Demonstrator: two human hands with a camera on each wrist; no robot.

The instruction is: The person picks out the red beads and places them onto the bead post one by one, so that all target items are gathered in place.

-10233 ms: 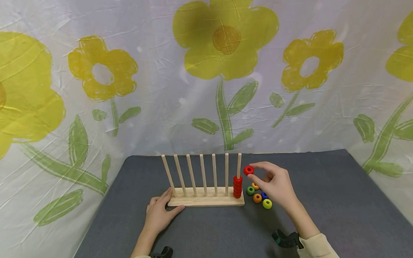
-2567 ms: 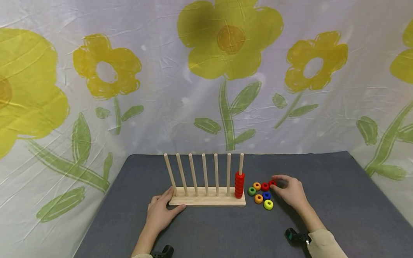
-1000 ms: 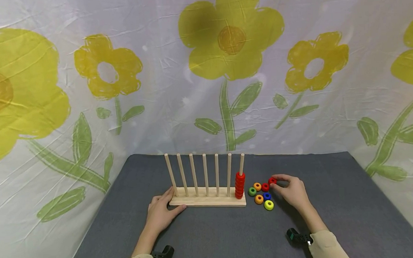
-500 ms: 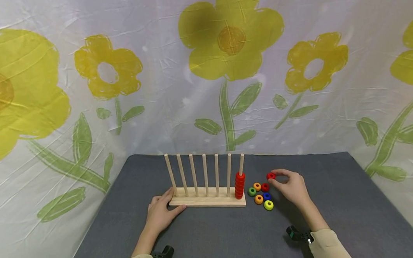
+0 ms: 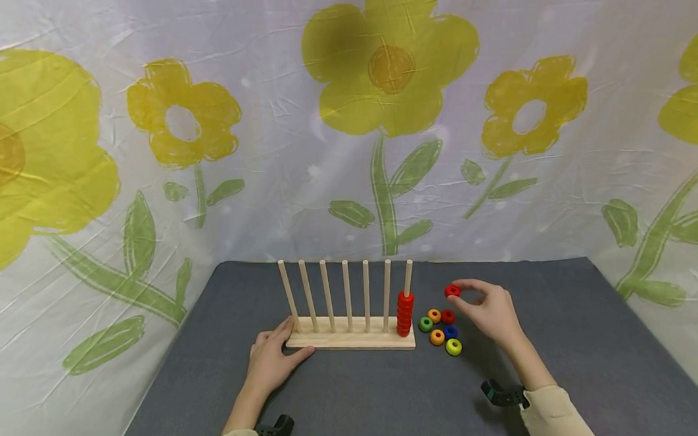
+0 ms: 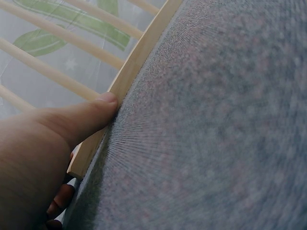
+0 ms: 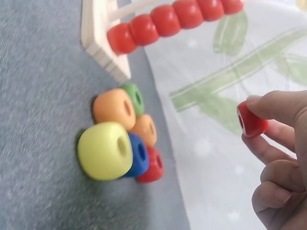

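In the head view a wooden peg stand [image 5: 351,338] with a row of upright pegs is on the dark table. Its rightmost peg carries a stack of red beads [image 5: 405,314], also clear in the right wrist view. My left hand [image 5: 271,359] grips the stand's left end, thumb along the front edge of the base [image 6: 125,79]. Between thumb and fingertips my right hand [image 5: 491,309] pinches a single red bead [image 7: 251,120], raised off the table, right of the stack and apart from it. The remaining pegs are bare.
Right of the stand lie loose beads: a green bead [image 5: 425,324], two orange beads [image 5: 437,337], a blue bead [image 5: 450,331], a yellow bead [image 5: 453,347] and a red bead [image 5: 447,317]. A flowered cloth [image 5: 276,182] hangs behind the table [image 5: 347,409].
The right hand has lifted a red bead off the table and moved it up and left. Since the oldest frame, the red stack has grown taller. The left hand has kept its hold.
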